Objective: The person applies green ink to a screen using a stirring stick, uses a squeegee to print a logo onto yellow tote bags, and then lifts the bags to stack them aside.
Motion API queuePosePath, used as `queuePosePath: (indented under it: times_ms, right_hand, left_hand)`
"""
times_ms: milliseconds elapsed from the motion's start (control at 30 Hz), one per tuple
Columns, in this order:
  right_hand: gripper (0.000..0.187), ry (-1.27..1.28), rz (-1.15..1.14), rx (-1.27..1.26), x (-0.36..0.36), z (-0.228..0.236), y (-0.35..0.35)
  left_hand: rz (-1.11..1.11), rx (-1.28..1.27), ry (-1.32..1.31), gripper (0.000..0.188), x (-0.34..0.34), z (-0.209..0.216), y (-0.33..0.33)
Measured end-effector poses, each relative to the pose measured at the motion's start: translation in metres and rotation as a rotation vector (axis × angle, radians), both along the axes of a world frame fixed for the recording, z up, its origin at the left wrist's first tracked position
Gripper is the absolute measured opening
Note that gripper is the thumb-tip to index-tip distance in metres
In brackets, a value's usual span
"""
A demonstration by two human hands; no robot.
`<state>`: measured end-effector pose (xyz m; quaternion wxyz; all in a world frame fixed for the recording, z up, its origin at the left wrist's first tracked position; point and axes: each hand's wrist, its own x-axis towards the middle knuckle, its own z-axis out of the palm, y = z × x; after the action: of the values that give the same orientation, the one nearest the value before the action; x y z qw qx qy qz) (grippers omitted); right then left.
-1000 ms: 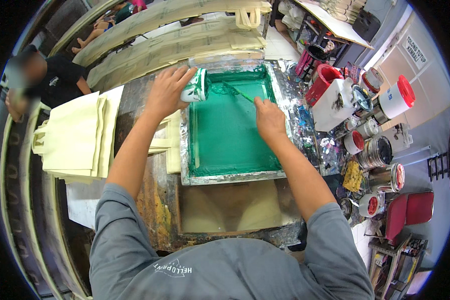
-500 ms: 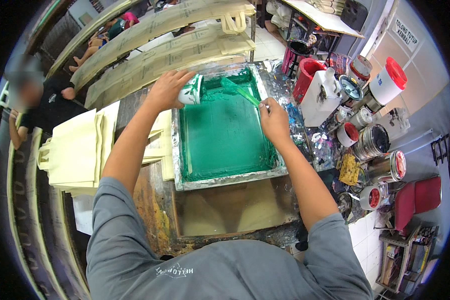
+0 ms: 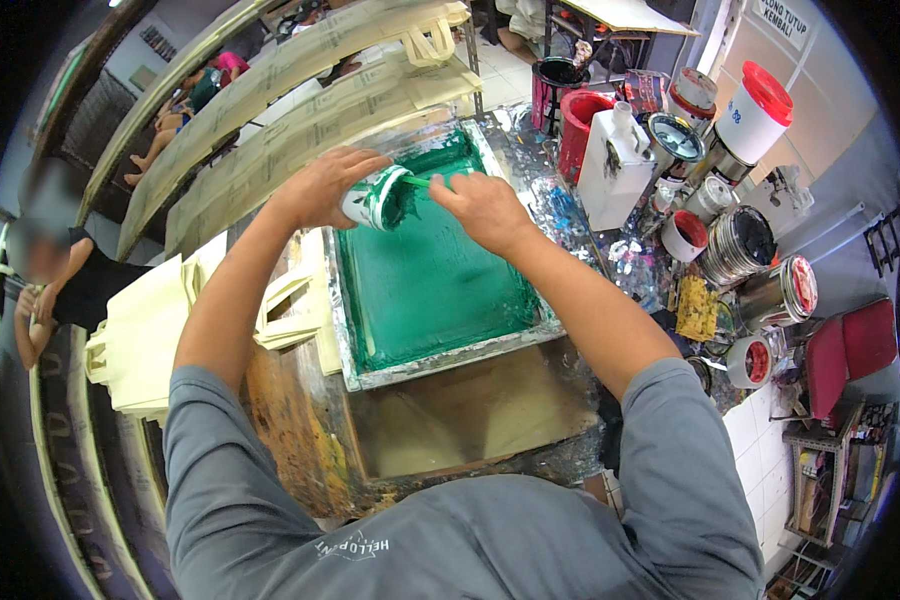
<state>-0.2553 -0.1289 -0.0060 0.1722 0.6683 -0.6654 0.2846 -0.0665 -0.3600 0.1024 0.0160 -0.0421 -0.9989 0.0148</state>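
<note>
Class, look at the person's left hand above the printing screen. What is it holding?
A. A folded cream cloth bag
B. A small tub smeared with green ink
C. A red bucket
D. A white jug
B. The left hand grips a small tub smeared with green ink, tilted over the green-coated screen, while the right hand works a thin green stick at its mouth.

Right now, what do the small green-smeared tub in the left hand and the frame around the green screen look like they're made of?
The small green-smeared white tub in the left hand looks like glossy plastic. The silver-edged screen frame shows crinkled, shiny foil tape; what lies under it can't be told.
</note>
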Motion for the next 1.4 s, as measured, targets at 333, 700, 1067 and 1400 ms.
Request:
queuePosePath:
  times_ms: [333, 700, 1067, 1400]
  right_hand:
    - [0.021, -0.816, 0.019, 0.162, 0.033, -0.042, 0.007]
    - [0.021, -1.646, 0.057, 0.36, 0.009, -0.023, -0.009]
    - [0.012, -0.54, -0.306, 0.195, 0.022, -0.035, 0.004]
    - [0.018, -0.083, -0.334, 0.251, 0.011, -0.046, 0.011]
  left_hand:
    - [-0.06, -0.227, 0.121, 0.108, -0.003, -0.004, 0.009]
    - [0.052, -0.463, 0.275, 0.104, 0.009, -0.036, -0.006]
    - [0.262, -0.538, 0.268, 0.109, 0.046, -0.011, -0.014]
    - [0.212, -0.394, 0.301, 0.111, 0.038, -0.017, -0.001]
